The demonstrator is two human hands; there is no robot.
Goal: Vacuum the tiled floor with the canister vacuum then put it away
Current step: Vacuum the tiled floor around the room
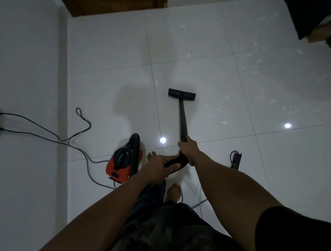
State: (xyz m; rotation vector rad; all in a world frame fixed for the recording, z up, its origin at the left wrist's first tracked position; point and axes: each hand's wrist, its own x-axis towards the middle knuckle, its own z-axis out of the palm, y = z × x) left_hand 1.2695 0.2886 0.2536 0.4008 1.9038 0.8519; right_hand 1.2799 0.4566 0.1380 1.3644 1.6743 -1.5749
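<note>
Both hands grip the vacuum: the right hand [188, 149] wraps the black wand [182, 120], the left hand [159, 168] the hose handle [175, 161]. White bits [216, 114] dot the shiny tiled floor [194, 45].

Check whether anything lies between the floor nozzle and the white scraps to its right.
Nothing visible does. Bare tile lies between the nozzle and the nearest scraps to its right. The power strip lies nearer the feet, off that path; the cords trail left by the canister.
</note>
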